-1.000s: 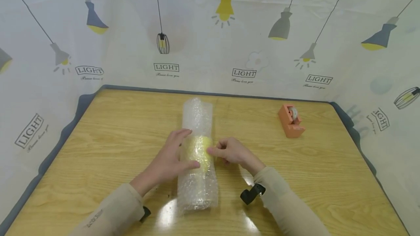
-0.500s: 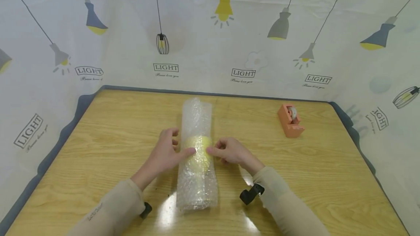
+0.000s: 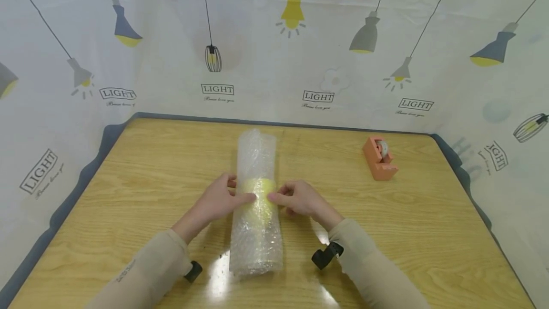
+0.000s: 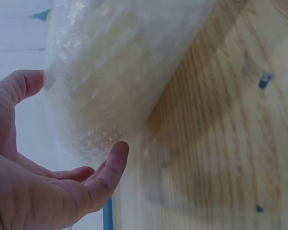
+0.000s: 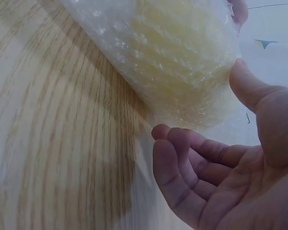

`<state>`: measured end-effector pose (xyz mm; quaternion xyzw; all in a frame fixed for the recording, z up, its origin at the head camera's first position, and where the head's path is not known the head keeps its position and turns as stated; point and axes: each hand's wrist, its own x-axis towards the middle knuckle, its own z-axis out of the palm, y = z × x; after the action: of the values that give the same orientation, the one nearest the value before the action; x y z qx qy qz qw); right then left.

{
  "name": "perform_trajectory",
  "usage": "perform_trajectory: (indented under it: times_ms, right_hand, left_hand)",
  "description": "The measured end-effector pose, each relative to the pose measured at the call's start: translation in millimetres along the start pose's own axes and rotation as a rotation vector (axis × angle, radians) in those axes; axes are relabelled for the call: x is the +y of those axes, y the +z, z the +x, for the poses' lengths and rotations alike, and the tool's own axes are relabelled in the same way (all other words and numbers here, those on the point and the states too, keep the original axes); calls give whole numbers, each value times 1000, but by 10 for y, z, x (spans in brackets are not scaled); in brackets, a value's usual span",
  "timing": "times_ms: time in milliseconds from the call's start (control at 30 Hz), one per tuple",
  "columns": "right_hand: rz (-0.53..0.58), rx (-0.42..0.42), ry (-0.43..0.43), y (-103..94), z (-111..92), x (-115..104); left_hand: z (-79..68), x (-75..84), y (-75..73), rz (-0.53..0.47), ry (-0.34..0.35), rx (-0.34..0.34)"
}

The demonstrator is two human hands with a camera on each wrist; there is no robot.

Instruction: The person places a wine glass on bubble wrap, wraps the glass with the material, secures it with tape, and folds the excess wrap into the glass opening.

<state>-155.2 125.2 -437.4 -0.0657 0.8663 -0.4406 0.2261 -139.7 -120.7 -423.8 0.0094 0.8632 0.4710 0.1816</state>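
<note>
A roll of clear bubble wrap [image 3: 256, 247] lies lengthwise on the table, wrapped round something yellow [image 3: 259, 192] that shows through its middle. From the left side my left hand [image 3: 220, 199] holds it, thumb on top and fingers curved down against the flank. My right hand [image 3: 300, 199] grips the opposite flank, its thumb on top a short way from the left thumb. In the left wrist view, fingertips [image 4: 119, 149] reach the lower side of the bubble wrap. The right wrist view has the right fingers [image 5: 170, 163] curled under the roll's edge.
An orange tape dispenser [image 3: 381, 159] with a tape roll in it stands at the back right of the wooden table [image 3: 150, 166]. A white cloth printed with lamps [image 3: 266, 46] surrounds the table's back and sides.
My left hand has drawn its fingers off the top to the roll's left side, and its thumb has moved up toward the right thumb. The right hand stays nearly in place.
</note>
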Motion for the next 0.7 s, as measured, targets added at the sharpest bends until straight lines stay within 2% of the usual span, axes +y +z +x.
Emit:
perform_trajectory:
  times_ms: [267,700]
  right_hand:
    - [8,-23,-22,19,6,7]
    - [161,-130,-74,-18,31,71]
  left_hand:
    - [0,16,-17,12,-92,-41]
    - [28,11,-18,31,-92,-57]
